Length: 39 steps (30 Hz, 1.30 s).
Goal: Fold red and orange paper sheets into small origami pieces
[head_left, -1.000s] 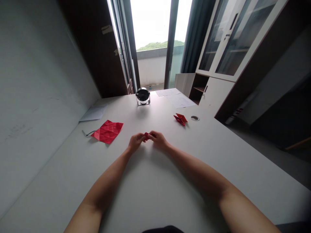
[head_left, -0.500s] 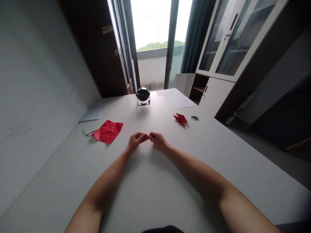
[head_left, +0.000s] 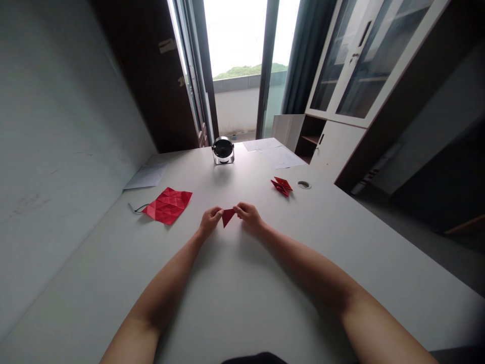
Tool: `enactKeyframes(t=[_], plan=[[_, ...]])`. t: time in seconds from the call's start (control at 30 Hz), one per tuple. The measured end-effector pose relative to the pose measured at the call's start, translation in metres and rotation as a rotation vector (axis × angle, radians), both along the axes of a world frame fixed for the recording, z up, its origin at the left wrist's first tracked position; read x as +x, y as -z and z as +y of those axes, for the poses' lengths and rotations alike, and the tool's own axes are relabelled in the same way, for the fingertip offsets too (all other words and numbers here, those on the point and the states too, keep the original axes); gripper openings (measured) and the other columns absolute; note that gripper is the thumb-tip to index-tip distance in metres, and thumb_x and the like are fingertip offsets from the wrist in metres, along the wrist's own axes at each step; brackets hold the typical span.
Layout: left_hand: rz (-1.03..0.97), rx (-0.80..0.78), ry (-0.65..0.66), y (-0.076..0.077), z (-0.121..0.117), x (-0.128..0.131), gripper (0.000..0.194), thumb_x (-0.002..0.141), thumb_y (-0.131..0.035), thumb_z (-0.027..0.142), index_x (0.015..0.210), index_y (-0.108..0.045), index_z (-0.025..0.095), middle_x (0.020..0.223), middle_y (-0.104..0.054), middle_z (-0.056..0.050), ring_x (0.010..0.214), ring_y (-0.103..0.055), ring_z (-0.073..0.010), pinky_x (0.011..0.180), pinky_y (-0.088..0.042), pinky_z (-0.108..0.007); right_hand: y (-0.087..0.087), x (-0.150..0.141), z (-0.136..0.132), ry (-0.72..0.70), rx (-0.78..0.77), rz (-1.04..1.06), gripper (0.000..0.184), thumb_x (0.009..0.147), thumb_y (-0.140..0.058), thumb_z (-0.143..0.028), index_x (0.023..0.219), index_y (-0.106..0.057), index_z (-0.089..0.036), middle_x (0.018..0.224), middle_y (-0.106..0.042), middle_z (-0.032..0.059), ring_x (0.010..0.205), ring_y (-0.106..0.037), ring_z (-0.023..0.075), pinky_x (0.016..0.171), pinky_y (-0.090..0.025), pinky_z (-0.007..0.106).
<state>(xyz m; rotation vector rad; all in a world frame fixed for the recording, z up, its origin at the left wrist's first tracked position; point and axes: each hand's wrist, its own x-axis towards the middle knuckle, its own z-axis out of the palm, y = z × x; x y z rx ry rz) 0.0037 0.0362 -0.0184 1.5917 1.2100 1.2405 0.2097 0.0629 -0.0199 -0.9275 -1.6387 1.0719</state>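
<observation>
Between my hands is a small piece of folded red paper [head_left: 228, 216], showing as a triangle with one point towards me. My left hand [head_left: 210, 220] pinches its left corner, and my right hand [head_left: 248, 215] grips the right corner with thumb and fingers. Both fists are closed, close above the white table [head_left: 242, 293]. Off to the left lies a creased red paper sheet [head_left: 168, 206], opened out, with a thin dark cord at its left corner. Farther right sit folded red paper pieces [head_left: 281, 186], partly orange.
A round black device on a metal stand [head_left: 223, 149] stands at the table's far side. White papers [head_left: 282, 156] lie at the far right and another paper stack [head_left: 146, 177] by the left wall. A round cable hole [head_left: 304, 185] is set into the tabletop.
The red paper has turned so its triangular shape shows with a point towards me. My right hand has shifted slightly right and away; my left hand has barely moved.
</observation>
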Motion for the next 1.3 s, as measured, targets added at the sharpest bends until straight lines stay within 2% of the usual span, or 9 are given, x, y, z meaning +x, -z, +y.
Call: enactKeyframes(t=[0.13,0.37,0.53,0.63,0.73,1.1,1.2,1.3], plan=[[-0.033,-0.022,0.027,0.003,-0.001,0.000,0.031,0.088,-0.057,0.044,0.079,-0.067,0.016,0.054,-0.050,0.004,0.050,-0.043,-0.0098,0.050,-0.033,-0.022,-0.001,0.001,0.002,-0.003,-0.023,0.065,0.043,0.085,-0.060,-0.060,0.071,-0.057,-0.020,0.059,-0.056,-0.0013,0.055,-0.049,0.0124,0.055,-0.038,0.025],[-0.142,-0.039,0.088,0.006,0.002,0.000,0.029,0.088,-0.063,0.042,0.089,-0.068,0.014,0.058,-0.060,0.002,0.051,-0.052,-0.0108,0.053,-0.040,-0.023,-0.002,-0.001,0.002,-0.015,-0.044,0.141,0.042,0.086,-0.061,-0.059,0.071,-0.054,-0.020,0.057,-0.053,-0.0028,0.052,-0.046,0.0115,0.053,-0.037,0.026],[-0.185,-0.053,0.088,0.005,0.003,-0.001,0.029,0.087,-0.065,0.042,0.093,-0.067,0.013,0.061,-0.065,0.000,0.054,-0.058,-0.0122,0.056,-0.041,-0.025,-0.009,-0.002,-0.003,-0.116,-0.089,0.210,0.041,0.087,-0.060,-0.059,0.080,-0.059,-0.019,0.064,-0.060,0.0000,0.059,-0.054,0.0134,0.059,-0.044,0.027],[-0.213,-0.061,0.093,0.003,0.003,-0.001,0.030,0.088,-0.064,0.042,0.095,-0.066,0.013,0.064,-0.068,-0.002,0.056,-0.061,-0.0133,0.057,-0.042,-0.026,-0.011,-0.004,-0.006,-0.191,-0.117,0.200,0.041,0.084,-0.064,-0.059,0.086,-0.062,-0.018,0.072,-0.064,0.0020,0.065,-0.058,0.0150,0.065,-0.049,0.029],[-0.210,-0.073,0.111,0.001,0.002,-0.001,0.030,0.088,-0.065,0.041,0.095,-0.067,0.013,0.066,-0.069,-0.003,0.057,-0.062,-0.0141,0.059,-0.043,-0.026,-0.012,-0.005,-0.008,-0.215,-0.109,0.163,0.039,0.080,-0.069,-0.057,0.085,-0.064,-0.018,0.075,-0.066,0.0027,0.069,-0.059,0.0154,0.068,-0.049,0.030],[-0.210,-0.089,0.123,-0.004,0.000,-0.001,0.030,0.086,-0.067,0.042,0.095,-0.069,0.013,0.071,-0.072,-0.005,0.062,-0.065,-0.0160,0.062,-0.044,-0.028,-0.008,-0.005,-0.007,-0.271,-0.080,0.218,0.030,0.086,-0.065,-0.047,0.087,-0.065,-0.017,0.075,-0.066,0.0031,0.066,-0.058,0.0152,0.064,-0.048,0.030],[-0.221,-0.116,0.138,-0.008,-0.002,0.002,0.030,0.085,-0.068,0.042,0.093,-0.068,0.013,0.070,-0.072,-0.006,0.062,-0.065,-0.0164,0.063,-0.046,-0.028,-0.004,-0.007,-0.006,-0.221,-0.052,0.193,0.025,0.085,-0.065,-0.041,0.093,-0.064,-0.018,0.073,-0.066,0.0017,0.062,-0.058,0.0147,0.061,-0.048,0.029],[-0.229,-0.137,0.145,-0.009,-0.003,0.006,0.032,0.084,-0.069,0.043,0.092,-0.068,0.012,0.070,-0.072,-0.007,0.062,-0.065,-0.0170,0.063,-0.047,-0.029,-0.002,-0.007,-0.007,-0.116,0.014,0.097,0.019,0.085,-0.063,-0.037,0.093,-0.063,-0.019,0.062,-0.061,-0.0024,0.054,-0.053,0.0127,0.055,-0.043,0.025]])
